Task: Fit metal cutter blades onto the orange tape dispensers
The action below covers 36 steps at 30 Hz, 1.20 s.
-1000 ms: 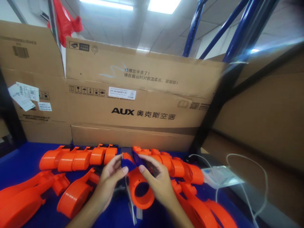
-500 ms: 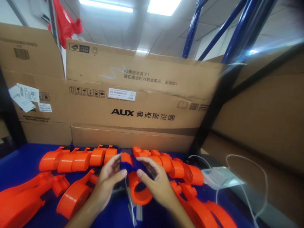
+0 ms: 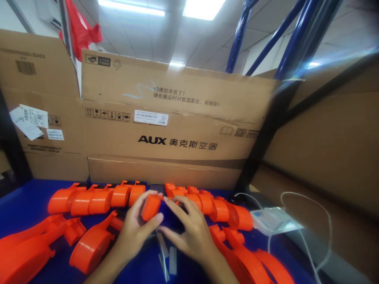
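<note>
My left hand (image 3: 137, 225) is closed around a small orange plastic piece (image 3: 151, 207), its thumb pressed against the near side. The rounded face of the piece points toward me. Just to the right, my right hand (image 3: 188, 227) has its thumb and fingers apart, with the index fingertip at the right end of the orange piece; I cannot tell whether it touches. Dark blue shows between the right thumb and fingers, and whether that is a part or the table surface is unclear. Below the hands lie narrow grey-white strips (image 3: 173, 260).
Rows of orange ring-shaped parts (image 3: 100, 203) stand along the back, more of them (image 3: 220, 211) on the right. Larger orange parts (image 3: 89, 246) lie at both front sides on the blue surface (image 3: 133, 272). A clear plastic packet (image 3: 276, 220) and white cable (image 3: 330, 232) are at right, cardboard (image 3: 177, 169) behind.
The orange piece has turned and tilted in my left hand. The orange ring that hung between the hands no longer shows. My right fingers have spread and shifted slightly left.
</note>
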Each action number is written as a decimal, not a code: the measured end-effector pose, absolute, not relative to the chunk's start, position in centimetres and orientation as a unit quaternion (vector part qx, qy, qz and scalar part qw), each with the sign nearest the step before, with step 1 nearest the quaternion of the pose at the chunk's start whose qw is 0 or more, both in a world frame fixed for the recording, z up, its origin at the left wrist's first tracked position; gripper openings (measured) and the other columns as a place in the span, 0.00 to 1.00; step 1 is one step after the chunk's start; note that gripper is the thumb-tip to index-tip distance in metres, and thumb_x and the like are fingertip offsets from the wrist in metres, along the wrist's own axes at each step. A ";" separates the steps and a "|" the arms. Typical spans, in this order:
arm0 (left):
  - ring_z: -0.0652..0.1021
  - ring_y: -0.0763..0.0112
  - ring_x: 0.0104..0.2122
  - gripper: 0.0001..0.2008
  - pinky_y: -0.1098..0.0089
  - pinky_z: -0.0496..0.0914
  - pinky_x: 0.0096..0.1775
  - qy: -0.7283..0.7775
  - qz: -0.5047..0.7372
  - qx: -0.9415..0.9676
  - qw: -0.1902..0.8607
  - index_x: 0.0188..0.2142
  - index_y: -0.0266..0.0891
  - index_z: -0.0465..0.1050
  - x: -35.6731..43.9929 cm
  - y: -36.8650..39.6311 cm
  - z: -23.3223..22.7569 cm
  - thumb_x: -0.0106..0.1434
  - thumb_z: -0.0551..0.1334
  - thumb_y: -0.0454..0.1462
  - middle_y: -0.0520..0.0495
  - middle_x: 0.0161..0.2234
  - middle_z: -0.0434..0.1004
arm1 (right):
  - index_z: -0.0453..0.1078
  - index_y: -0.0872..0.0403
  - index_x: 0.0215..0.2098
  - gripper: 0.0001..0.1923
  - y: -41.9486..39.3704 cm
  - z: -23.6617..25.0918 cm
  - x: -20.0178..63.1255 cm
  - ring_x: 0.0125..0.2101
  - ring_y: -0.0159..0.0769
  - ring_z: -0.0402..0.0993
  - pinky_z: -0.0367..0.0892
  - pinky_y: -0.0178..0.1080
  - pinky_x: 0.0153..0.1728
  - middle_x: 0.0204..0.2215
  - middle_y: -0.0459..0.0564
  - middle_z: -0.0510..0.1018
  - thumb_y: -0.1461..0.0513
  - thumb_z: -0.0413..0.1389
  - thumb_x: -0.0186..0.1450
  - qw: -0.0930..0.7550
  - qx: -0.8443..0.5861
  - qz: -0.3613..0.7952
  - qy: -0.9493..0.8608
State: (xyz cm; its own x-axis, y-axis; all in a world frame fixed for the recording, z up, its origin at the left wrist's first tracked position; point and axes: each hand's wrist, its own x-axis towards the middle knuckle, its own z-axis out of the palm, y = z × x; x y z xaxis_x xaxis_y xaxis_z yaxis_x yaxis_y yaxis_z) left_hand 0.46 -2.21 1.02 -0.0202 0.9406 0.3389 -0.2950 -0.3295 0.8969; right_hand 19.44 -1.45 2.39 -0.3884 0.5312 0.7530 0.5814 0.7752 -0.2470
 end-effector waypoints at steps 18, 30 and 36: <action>0.76 0.52 0.56 0.15 0.58 0.66 0.57 0.359 0.652 0.523 0.416 0.44 0.47 0.73 0.2 -2.5 0.9 0.57 0.72 0.38 0.45 0.51 0.81 | 0.64 0.43 0.66 0.35 -1.5 2.1 19.4 0.50 0.51 0.75 0.74 0.53 0.50 0.53 0.58 0.74 0.55 0.66 0.62 0.431 -0.310 -0.079 -0.844; 0.73 0.51 0.59 0.37 0.58 0.67 0.59 0.280 0.600 0.593 0.458 0.66 0.52 0.62 0.2 -3.1 0.5 0.59 0.71 0.37 0.43 0.64 0.69 | 0.69 0.50 0.61 0.26 -1.2 1.9 19.3 0.52 0.52 0.76 0.71 0.52 0.55 0.53 0.58 0.78 0.55 0.62 0.65 0.571 -0.365 0.132 -0.723; 0.69 0.51 0.62 0.35 0.54 0.63 0.62 0.358 0.572 0.657 0.335 0.64 0.50 0.66 0.1 -2.3 -0.2 0.58 0.72 0.39 0.43 0.64 0.67 | 0.75 0.52 0.54 0.25 -0.3 2.1 18.7 0.51 0.50 0.78 0.72 0.50 0.54 0.51 0.56 0.81 0.46 0.56 0.68 0.637 -0.383 0.312 -0.591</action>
